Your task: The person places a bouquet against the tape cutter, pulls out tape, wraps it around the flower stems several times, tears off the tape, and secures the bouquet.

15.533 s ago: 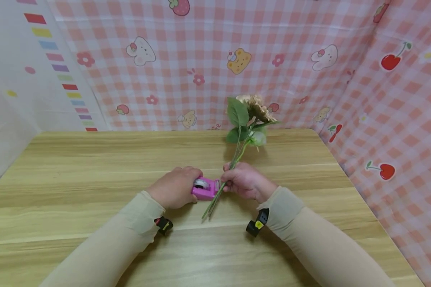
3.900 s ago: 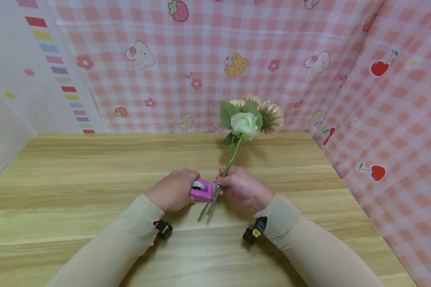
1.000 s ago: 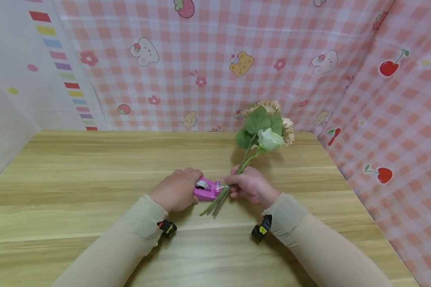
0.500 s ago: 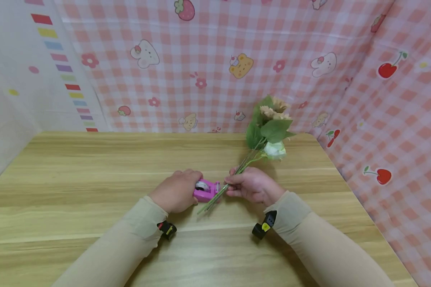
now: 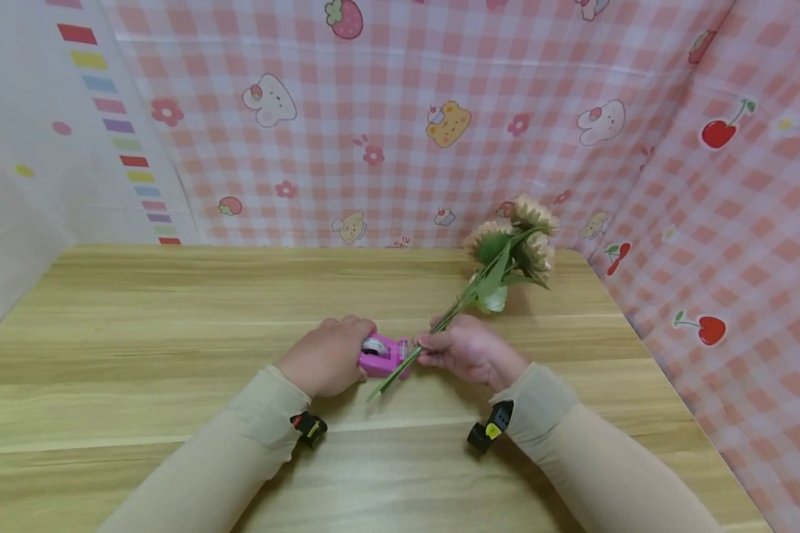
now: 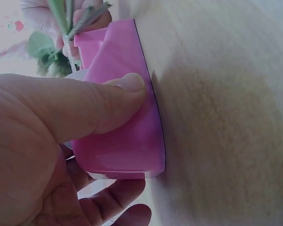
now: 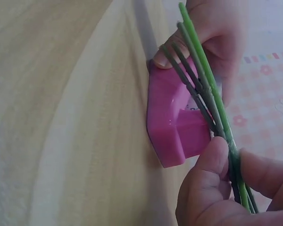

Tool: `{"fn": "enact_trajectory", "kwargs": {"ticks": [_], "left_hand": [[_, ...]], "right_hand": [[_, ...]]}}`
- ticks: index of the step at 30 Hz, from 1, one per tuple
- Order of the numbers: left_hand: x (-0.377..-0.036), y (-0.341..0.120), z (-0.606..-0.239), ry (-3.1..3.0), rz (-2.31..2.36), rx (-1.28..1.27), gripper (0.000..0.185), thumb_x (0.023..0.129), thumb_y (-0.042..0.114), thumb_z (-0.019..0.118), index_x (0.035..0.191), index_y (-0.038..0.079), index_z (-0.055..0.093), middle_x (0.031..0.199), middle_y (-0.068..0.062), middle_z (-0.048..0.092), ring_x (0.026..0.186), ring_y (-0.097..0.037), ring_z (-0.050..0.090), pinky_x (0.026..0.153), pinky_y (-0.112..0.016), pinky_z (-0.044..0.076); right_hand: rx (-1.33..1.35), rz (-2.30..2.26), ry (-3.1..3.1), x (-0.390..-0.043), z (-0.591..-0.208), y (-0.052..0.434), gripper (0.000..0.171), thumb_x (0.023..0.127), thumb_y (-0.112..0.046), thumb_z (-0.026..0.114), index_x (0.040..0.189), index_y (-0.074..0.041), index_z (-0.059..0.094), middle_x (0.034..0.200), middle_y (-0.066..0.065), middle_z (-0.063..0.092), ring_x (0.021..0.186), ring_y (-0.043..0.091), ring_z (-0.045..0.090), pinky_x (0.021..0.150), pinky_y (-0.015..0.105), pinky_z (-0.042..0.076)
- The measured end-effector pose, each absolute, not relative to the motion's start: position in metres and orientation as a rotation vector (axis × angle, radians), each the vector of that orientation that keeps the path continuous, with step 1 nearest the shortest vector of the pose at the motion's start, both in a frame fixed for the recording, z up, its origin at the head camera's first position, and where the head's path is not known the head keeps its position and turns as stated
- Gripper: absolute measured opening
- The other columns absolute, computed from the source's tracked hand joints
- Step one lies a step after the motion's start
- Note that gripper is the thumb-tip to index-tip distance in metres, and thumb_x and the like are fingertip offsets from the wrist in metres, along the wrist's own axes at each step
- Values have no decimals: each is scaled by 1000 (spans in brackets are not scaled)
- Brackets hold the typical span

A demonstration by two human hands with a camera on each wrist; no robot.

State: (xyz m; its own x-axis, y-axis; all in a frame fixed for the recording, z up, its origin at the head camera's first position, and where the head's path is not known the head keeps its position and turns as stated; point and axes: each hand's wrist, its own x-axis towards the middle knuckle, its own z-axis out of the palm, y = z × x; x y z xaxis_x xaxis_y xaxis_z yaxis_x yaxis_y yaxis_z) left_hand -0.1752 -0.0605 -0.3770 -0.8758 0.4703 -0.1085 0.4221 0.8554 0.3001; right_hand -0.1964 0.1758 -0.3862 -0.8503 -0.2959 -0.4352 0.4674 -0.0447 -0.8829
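Observation:
My left hand point(image 5: 327, 355) grips a pink tape dispenser point(image 5: 383, 364) by its sides and back as it stands on the table. In the left wrist view the thumb point(image 6: 108, 101) presses along its side, with fingers on the far side. The tape roll point(image 5: 375, 346) shows in its top. My right hand point(image 5: 470, 348) pinches a bundle of artificial flower stems point(image 7: 205, 84) between thumb and fingers, close by the dispenser's cutter end. Beige blooms point(image 5: 533, 215), green leaves and a pale green rose point(image 5: 493, 298) point away to the back right. The cut stem ends slant over the dispenser's front.
The wood-grain table point(image 5: 173, 296) runs back to a pink checked cloth point(image 5: 373, 96) with cartoon prints. Another checked cloth point(image 5: 740, 259) hangs along the right edge. Black wrist cameras point(image 5: 492, 428) sit at both cuffs.
The flower bundle has turned in my right hand: the rose has gone from the top side to below the stems, and the blooms lean further right. My left hand keeps its place on the dispenser.

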Motion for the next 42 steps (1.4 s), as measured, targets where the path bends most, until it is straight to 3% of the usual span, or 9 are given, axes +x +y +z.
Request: {"fn": "enact_trajectory", "kwargs": {"ticks": [5, 9, 12, 17, 22, 25, 33, 42], "left_hand": [[-175, -60, -376, 2851, 404, 693, 59, 91, 23, 83, 142, 8, 58, 138, -11, 64, 122, -33, 61, 107, -46, 53], [-174, -60, -376, 2850, 415, 690, 60, 91, 23, 83, 143, 8, 58, 138, -10, 64, 121, -33, 61, 106, -46, 54], [-174, -60, -376, 2851, 422, 685, 59, 91, 23, 83, 143, 9, 58, 138, -10, 64, 122, -33, 61, 106, -47, 54], [-174, -60, -378, 2854, 416, 674, 59, 91, 23, 83, 143, 10, 58, 139, -9, 64, 124, -33, 61, 109, -47, 53], [-175, -60, -379, 2860, 429, 678, 56, 90, 22, 83, 140, 10, 59, 137, -9, 65, 123, -33, 61, 108, -48, 53], [-174, -60, -379, 2857, 429, 666, 57, 91, 22, 82, 142, 11, 58, 139, -9, 64, 125, -33, 60, 110, -48, 52], [-174, -60, -379, 2859, 423, 657, 60, 92, 23, 82, 145, 11, 57, 141, -9, 63, 124, -32, 60, 109, -47, 52], [-174, -60, -378, 2851, 433, 660, 58, 92, 22, 81, 144, 10, 57, 141, -9, 63, 124, -32, 60, 110, -47, 52]], "right_hand": [[178, -1983, 1701, -194, -389, 175, 35, 100, 11, 54, 124, 1, 32, 87, 7, 71, 74, 17, 68, 79, 29, 64], [164, -1988, 1692, -192, -389, 174, 22, 100, 10, 53, 105, -5, 38, 89, 7, 69, 77, 18, 67, 79, 29, 63], [144, -1999, 1658, -191, -387, 173, 23, 101, 8, 50, 91, -10, 38, 88, 7, 65, 79, 18, 64, 80, 30, 61], [209, -2050, 1534, -192, -382, 167, 23, 101, 2, 40, 83, -12, 38, 83, 2, 56, 81, 19, 55, 77, 29, 54], [278, -2049, 1589, -195, -384, 161, 31, 107, -7, 48, 76, -13, 48, 76, -1, 56, 74, 15, 55, 72, 27, 51], [321, -2043, 1643, -197, -387, 160, 33, 107, -5, 54, 76, -14, 46, 77, -1, 55, 72, 14, 54, 71, 27, 51], [296, -1855, 1805, -197, -387, 166, 17, 107, -6, 52, 90, -11, 49, 78, 1, 56, 64, 14, 55, 59, 25, 52], [220, -1809, 1808, -198, -393, 173, 10, 107, -7, 53, 97, -7, 54, 80, 4, 62, 68, 14, 61, 68, 27, 61]]}}
